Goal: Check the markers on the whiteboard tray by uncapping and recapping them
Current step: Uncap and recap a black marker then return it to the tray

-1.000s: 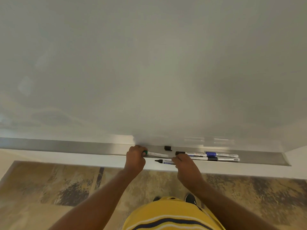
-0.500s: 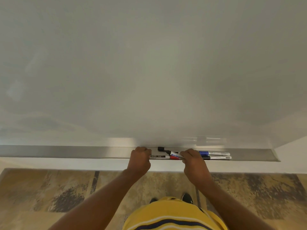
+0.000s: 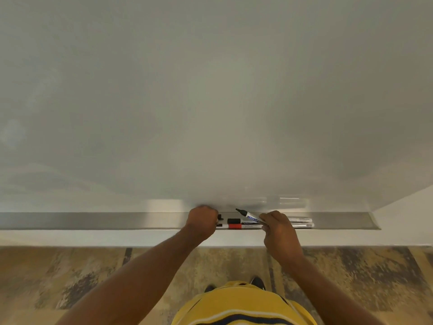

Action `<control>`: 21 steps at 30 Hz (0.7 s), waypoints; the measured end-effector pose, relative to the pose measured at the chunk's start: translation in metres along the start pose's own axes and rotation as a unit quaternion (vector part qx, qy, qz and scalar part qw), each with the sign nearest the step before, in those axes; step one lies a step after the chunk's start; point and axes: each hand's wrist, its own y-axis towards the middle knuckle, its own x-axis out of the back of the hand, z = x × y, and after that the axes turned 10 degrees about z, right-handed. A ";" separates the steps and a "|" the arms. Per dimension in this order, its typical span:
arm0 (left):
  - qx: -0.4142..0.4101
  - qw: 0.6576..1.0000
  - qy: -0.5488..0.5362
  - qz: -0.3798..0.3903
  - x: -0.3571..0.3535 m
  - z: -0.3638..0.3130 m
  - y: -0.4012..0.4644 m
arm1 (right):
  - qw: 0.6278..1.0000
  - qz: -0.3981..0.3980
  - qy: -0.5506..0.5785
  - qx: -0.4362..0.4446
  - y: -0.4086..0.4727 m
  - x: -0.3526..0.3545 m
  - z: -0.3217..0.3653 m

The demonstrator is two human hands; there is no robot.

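Lifted off the tray [image 3: 93,221], uncapped marker [image 3: 248,216] now points up-left.

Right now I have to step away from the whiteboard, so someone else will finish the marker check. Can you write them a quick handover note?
Right hand: grip closed on an uncapped black-tipped marker, tip pointing up-left over the tray.
Left hand: closed fist at the tray; whatever it holds is hidden.
In the tray: a black-capped marker behind a red-capped marker, more markers to the right, partly hidden by the right hand, and a small loose black cap by the left hand.
Done: one marker uncapped.
Left: recap it, set it down, then check the others.
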 end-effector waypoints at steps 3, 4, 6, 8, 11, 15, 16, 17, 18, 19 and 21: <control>-0.003 1.000 -0.010 -0.007 0.002 -0.002 -0.001 | 1.000 0.003 0.008 0.006 -0.002 0.003 -0.001; -0.006 1.000 -0.022 -0.019 0.003 -0.003 -0.002 | 1.000 0.003 0.011 0.009 -0.002 0.004 -0.001; -0.015 0.996 -0.065 -0.066 0.004 -0.005 -0.009 | 0.999 -0.003 0.025 0.023 -0.002 0.009 0.000; -0.028 0.985 -0.118 -0.125 0.007 -0.007 -0.021 | 0.998 -0.006 0.055 0.040 -0.002 0.017 0.004; -0.031 0.960 -0.224 -0.163 0.017 -0.011 -0.044 | 0.992 -0.017 0.097 0.083 0.001 0.033 0.010; -0.043 0.891 -0.416 -0.176 0.044 -0.013 -0.071 | 0.985 -0.035 0.130 0.111 0.004 0.058 0.021; -0.051 0.874 -0.447 -0.185 0.050 -0.013 -0.078 | 0.982 -0.041 0.139 0.117 0.005 0.063 0.024; -0.058 0.858 -0.470 -0.198 0.055 -0.013 -0.084 | 0.980 -0.046 0.146 0.123 0.007 0.068 0.027; -0.062 0.845 -0.487 -0.210 0.060 -0.013 -0.088 | 0.979 -0.054 0.149 0.130 0.008 0.073 0.029; -0.063 0.836 -0.498 -0.223 0.063 -0.012 -0.093 | 0.977 -0.061 0.147 0.141 0.010 0.077 0.032; -0.061 0.823 -0.512 -0.240 0.068 -0.011 -0.099 | 0.975 -0.071 0.138 0.161 0.012 0.084 0.035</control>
